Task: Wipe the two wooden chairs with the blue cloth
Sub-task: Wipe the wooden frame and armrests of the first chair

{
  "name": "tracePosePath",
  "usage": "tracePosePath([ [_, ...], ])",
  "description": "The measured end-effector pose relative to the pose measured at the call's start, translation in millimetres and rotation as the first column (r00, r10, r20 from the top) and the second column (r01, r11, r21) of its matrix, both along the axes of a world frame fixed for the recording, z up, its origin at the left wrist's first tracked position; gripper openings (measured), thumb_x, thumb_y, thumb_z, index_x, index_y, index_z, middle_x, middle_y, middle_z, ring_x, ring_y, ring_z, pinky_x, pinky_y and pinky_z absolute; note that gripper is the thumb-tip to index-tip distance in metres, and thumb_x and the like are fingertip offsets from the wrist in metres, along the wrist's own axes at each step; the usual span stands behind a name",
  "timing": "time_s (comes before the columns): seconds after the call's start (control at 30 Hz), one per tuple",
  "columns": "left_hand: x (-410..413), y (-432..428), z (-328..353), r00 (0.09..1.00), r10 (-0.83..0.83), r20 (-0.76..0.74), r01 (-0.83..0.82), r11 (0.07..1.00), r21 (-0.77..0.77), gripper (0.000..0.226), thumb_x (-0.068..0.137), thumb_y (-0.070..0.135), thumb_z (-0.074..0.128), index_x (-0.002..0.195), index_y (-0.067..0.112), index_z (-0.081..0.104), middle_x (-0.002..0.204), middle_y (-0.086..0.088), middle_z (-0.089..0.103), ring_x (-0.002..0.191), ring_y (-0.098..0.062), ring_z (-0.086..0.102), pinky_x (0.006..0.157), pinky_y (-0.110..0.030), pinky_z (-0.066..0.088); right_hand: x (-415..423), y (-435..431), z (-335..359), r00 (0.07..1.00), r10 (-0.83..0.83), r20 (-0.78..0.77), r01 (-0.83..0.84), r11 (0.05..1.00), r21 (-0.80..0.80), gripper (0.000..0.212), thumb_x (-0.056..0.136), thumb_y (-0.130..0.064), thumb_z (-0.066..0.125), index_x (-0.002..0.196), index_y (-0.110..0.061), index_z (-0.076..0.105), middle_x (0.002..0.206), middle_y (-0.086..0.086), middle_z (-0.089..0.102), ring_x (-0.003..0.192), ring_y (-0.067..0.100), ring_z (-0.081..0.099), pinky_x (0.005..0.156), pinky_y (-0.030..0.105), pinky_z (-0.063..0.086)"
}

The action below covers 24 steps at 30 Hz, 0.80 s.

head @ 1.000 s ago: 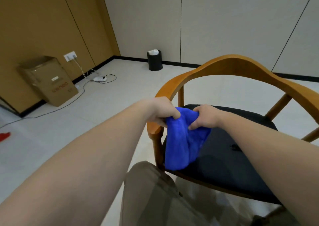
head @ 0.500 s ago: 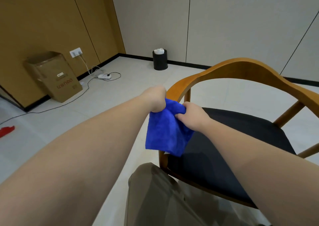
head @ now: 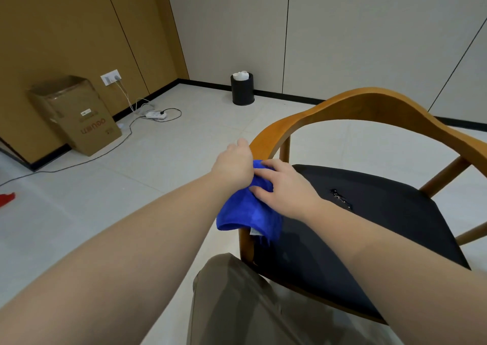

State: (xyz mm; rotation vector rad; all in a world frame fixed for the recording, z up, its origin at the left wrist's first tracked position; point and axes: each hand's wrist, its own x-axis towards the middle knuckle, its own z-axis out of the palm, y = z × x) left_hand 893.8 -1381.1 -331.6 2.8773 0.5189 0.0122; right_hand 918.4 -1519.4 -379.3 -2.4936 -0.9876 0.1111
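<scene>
Blue cloth [head: 245, 213] draped over the armrest end at the wooden chair's [head: 369, 102] front-left corner. Left hand [head: 233, 165] curled over the cloth's top edge, gripping it. Right hand [head: 284, 186] lies flat on the cloth, fingers spread, pressing.

— What stands by the brown wall?
— A cardboard box [head: 76, 115], just beside a white wall socket [head: 111, 77].
— And on the floor?
— A white power strip [head: 156, 114] with cables, a black bin [head: 242, 91] against the pale wall, and something red [head: 6, 199] at the left edge.
</scene>
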Motion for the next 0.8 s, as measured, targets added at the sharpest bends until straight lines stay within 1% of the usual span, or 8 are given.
tracePosePath([
  [0.1,2.7,2.7,-0.7,1.000,0.016,0.025,-0.013,0.993,-0.119,0.020,0.097,0.012,0.055,0.113,0.010,0.044,0.103,-0.007,0.055,0.087,-0.022,0.054,0.068,-0.030,0.042,3.9,2.6,-10.5,0.998,-0.018,0.053,0.023,0.996,-0.084,0.053,0.101,-0.058,0.029,0.151,-0.042,0.031,0.160,-0.006,0.024,0.146,0.018,0.019,0.119,0.043,0.022],
  [0.2,2.7,-4.2,-1.6,0.997,-0.068,-0.041,0.060,0.985,-0.164,0.023,0.100,0.014,0.046,0.121,0.007,0.052,0.116,-0.009,0.061,0.095,-0.022,0.057,0.078,-0.031,0.047,11.3,6.6,-14.9,0.996,-0.049,0.079,0.061,0.987,-0.150,0.053,0.103,-0.054,0.018,0.154,-0.040,0.020,0.164,-0.001,0.014,0.149,0.024,0.012,0.120,0.045,0.015],
  [0.27,2.5,-12.4,-4.2,0.980,-0.158,-0.120,0.137,0.976,-0.169,0.032,0.102,0.010,0.038,0.130,0.003,0.051,0.134,-0.015,0.054,0.123,-0.027,0.050,0.103,-0.034,0.040,19.1,7.2,-15.3,0.996,-0.058,0.069,0.071,0.974,-0.214,0.055,0.104,-0.053,0.016,0.156,-0.040,0.010,0.166,0.002,0.004,0.151,0.027,0.005,0.121,0.047,0.011],
  [0.33,4.6,-15.7,-8.3,0.968,-0.215,-0.127,0.190,0.965,-0.180,0.042,0.103,0.009,0.033,0.144,0.001,0.040,0.155,-0.016,0.033,0.148,-0.029,0.020,0.120,-0.036,0.016,28.2,4.8,-14.5,0.997,-0.059,0.054,0.071,0.965,-0.252,0.056,0.104,-0.052,0.017,0.157,-0.040,0.004,0.166,0.002,0.000,0.151,0.029,0.002,0.122,0.048,0.010],
  [0.4,10.6,-13.9,-18.2,0.973,-0.208,-0.100,0.186,0.963,-0.193,0.052,0.103,0.015,0.032,0.153,0.003,0.024,0.164,-0.012,0.013,0.153,-0.026,0.002,0.123,-0.038,0.006,38.1,1.2,-13.4,0.997,-0.046,0.063,0.062,0.958,-0.279,0.055,0.105,-0.050,0.020,0.157,-0.041,0.005,0.166,0.002,0.000,0.151,0.030,0.002,0.122,0.049,0.011],
  [0.47,17.6,-12.3,-33.4,0.982,-0.172,-0.082,0.156,0.972,-0.176,0.061,0.102,0.027,0.031,0.157,0.008,0.013,0.166,-0.010,0.003,0.153,-0.025,-0.003,0.125,-0.041,0.005,48.1,0.0,-10.9,0.996,-0.027,0.085,0.052,0.951,-0.306,0.054,0.105,-0.046,0.025,0.156,-0.042,0.008,0.166,0.003,0.001,0.151,0.031,0.002,0.122,0.051,0.011],
  [0.67,38.7,-7.4,-58.2,0.986,-0.162,-0.034,0.162,0.987,-0.009,0.084,0.093,0.050,0.043,0.159,0.012,0.007,0.167,-0.009,0.000,0.153,-0.026,-0.004,0.124,-0.045,0.008,77.0,8.6,-5.0,0.983,-0.018,0.182,0.085,0.927,-0.365,0.049,0.106,-0.042,0.025,0.155,-0.041,0.016,0.166,0.004,0.005,0.151,0.032,0.004,0.122,0.052,0.012],
  [0.8,55.3,-3.1,-57.4,0.978,-0.202,-0.042,0.203,0.979,0.023,0.088,0.092,0.048,0.050,0.159,0.012,0.006,0.167,-0.009,-0.001,0.153,-0.026,-0.004,0.124,-0.043,0.008,90.3,11.6,-5.7,0.973,-0.018,0.232,0.104,0.925,-0.367,0.050,0.106,-0.043,0.026,0.156,-0.036,0.019,0.164,0.004,0.012,0.150,0.029,0.010,0.122,0.049,0.014],
])
